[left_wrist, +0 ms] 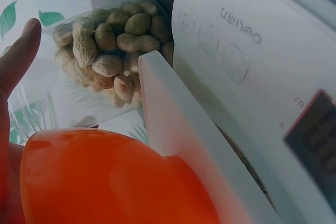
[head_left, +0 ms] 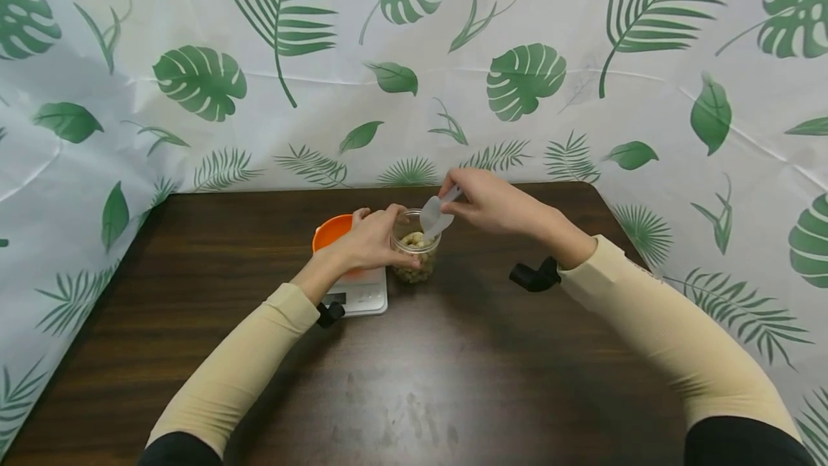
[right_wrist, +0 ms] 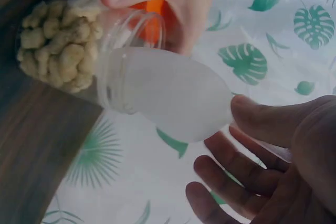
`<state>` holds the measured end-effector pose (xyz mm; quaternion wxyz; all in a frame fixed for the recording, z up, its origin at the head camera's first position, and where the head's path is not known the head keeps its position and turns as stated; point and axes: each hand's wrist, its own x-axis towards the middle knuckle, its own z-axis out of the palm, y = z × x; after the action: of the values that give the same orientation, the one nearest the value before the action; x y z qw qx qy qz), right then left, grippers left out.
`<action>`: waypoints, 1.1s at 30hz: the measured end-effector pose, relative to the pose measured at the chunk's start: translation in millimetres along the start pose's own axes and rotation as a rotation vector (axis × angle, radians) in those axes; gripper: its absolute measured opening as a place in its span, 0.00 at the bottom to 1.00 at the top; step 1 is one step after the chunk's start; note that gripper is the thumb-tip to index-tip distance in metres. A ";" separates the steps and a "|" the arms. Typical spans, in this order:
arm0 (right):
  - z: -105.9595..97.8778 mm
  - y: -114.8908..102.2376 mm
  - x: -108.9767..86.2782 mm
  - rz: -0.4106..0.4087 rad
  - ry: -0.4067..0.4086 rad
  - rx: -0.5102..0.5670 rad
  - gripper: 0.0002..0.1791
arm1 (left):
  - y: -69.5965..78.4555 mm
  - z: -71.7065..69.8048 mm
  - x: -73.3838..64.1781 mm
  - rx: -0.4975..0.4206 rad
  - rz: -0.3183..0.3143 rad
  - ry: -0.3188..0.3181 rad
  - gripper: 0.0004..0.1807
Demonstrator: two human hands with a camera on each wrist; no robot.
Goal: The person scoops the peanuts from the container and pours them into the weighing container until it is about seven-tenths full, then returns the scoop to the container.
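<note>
A clear jar (head_left: 425, 259) partly filled with unshelled peanuts (right_wrist: 60, 45) stands on the table. My left hand (head_left: 370, 241) holds the jar near its neck, thumb on the near side and fingers on the far side. Between the thumb and fingers of my right hand (head_left: 494, 201) is a translucent white scoop (right_wrist: 173, 93). Its broad end dips into the jar's mouth, above the peanuts. An orange bowl (head_left: 332, 230) sits on a white kitchen scale (head_left: 370, 295) left of the jar, partly hidden by my left hand.
The dark wooden table (head_left: 414, 387) reaches back to a leaf-printed sheet (head_left: 446, 63), which also hangs along both sides. Black wrist mounts (head_left: 535, 275) are worn under both forearms. The scale's display (left_wrist: 317, 145) is too blurred to read.
</note>
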<state>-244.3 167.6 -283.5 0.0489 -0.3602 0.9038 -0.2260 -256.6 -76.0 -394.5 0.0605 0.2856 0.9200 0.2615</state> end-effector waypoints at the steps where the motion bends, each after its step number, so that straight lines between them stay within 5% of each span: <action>1: -0.8 -1.6 0.6 -0.001 -0.008 -0.018 0.09 | -0.1 0.1 -0.2 -0.001 0.001 0.000 0.52; 15: 9.4 -28.8 25.1 0.022 -0.169 -0.293 0.09 | -8.1 0.8 -2.4 -0.005 0.025 0.015 0.50; 33: 26.4 -1.7 42.0 -0.046 -0.229 -0.070 0.07 | -7.8 -0.1 -2.1 -0.033 0.010 0.005 0.46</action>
<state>-267.5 128.4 -303.3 0.1341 -0.4055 0.8912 -0.1530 -258.7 -82.7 -398.5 0.0615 0.2885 0.9142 0.2778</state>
